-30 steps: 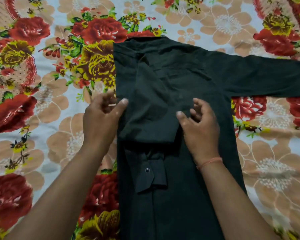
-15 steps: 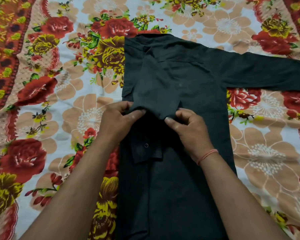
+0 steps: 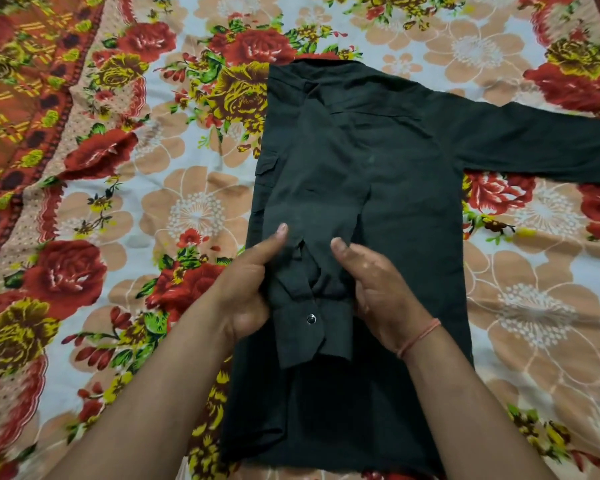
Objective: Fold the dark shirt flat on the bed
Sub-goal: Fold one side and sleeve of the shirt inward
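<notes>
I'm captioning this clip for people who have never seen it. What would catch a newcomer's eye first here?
A dark shirt lies in the middle of a loud red-and-yellow flowered bedsheet. Low in the centre, the left hand and right hand hold the folded sleeve over the shirt's body, a shiny snap glinting between them. The other sleeve stretches out flat to the right.
</notes>
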